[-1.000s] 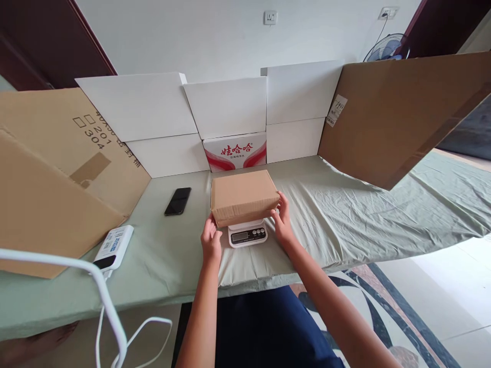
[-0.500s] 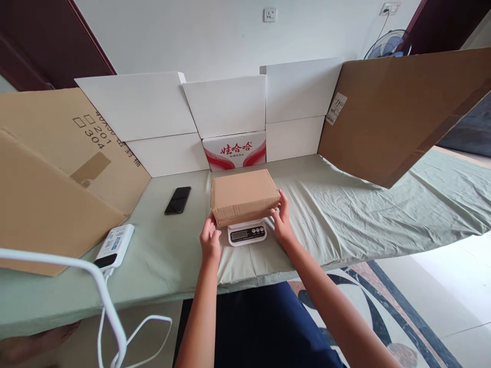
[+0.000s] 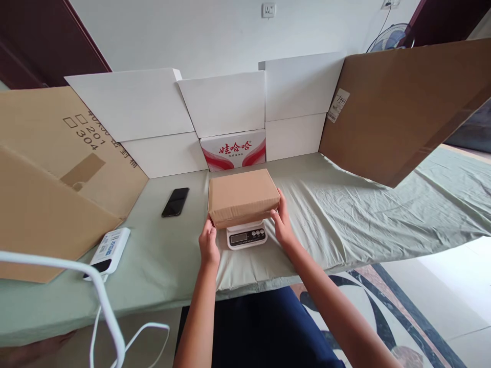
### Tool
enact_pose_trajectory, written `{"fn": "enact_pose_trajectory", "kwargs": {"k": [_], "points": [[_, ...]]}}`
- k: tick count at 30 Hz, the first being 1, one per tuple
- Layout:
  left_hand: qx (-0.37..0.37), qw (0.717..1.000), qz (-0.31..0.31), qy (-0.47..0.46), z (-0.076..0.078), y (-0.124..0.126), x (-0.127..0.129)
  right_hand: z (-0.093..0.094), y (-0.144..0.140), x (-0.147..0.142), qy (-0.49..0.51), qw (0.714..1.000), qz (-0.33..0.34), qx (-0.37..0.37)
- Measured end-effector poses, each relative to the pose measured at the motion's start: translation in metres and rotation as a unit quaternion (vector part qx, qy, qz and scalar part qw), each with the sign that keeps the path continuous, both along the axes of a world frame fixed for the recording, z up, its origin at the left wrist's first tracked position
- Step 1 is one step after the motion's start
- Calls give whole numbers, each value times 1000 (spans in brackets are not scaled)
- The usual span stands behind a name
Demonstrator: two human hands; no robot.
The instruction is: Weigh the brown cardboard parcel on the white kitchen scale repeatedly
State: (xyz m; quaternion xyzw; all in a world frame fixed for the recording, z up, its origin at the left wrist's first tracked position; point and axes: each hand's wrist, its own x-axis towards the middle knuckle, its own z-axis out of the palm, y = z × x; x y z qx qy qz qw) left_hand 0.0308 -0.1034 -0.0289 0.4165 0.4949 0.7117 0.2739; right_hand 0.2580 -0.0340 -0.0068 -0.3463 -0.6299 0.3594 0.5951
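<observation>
A closed brown cardboard box (image 3: 243,191) is over a small white digital kitchen scale (image 3: 247,236). The scale's dark display and round buttons show in front of the box, while its platform is mostly hidden under it. My left hand (image 3: 209,243) grips the box's lower front left corner, its fingertips partly hidden. On the other side, my right hand (image 3: 282,220) holds the right end, thumb on the front face and fingers along the side. Whether the box rests fully on the scale I cannot tell.
A black phone (image 3: 175,202) lies left on the green cloth (image 3: 161,266). Nearer the left edge are a white power bank (image 3: 109,250) and a white curved tube (image 3: 100,286). White boxes (image 3: 224,105) line the back; large cardboard pieces (image 3: 399,112) flank both sides.
The view has shifted slightly. Both hands stay on the cardboard box, which has barely moved over the scale.
</observation>
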Motion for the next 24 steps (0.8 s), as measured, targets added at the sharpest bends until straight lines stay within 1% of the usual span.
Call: {"fn": "enact_pose_trajectory", "kwargs": {"k": [2, 4, 7, 9, 11, 13, 15, 17, 19, 21, 24], "points": [[8, 1000, -10, 5, 8, 6, -4, 7, 3, -1, -2, 1000, 3, -2], [27, 999, -21, 10, 22, 18, -11, 18, 13, -2, 0, 1000, 7, 8], [53, 997, -40, 31, 45, 50, -25, 36, 42, -8, 12, 999, 8, 48], [59, 996, -45, 47, 53, 76, -33, 41, 69, -17, 22, 997, 13, 69], [52, 997, -41, 44, 49, 101, -39, 38, 95, -26, 23, 997, 14, 75], [38, 998, -33, 22, 36, 120, -42, 28, 115, -35, 16, 998, 10, 67], [23, 999, -33, -2, 20, 132, -42, 14, 126, -41, 14, 999, 5, 51], [9, 999, -36, -18, 6, 138, -42, 3, 130, -43, 20, 999, 9, 37], [-3, 999, -38, -27, -2, 141, -43, -4, 130, -41, 28, 999, 17, 24], [-15, 999, -36, -27, -7, 142, -43, -7, 129, -39, 33, 999, 17, 6], [-36, 999, -33, -23, -9, 143, -45, -8, 129, -37, 33, 999, 19, -20]]}}
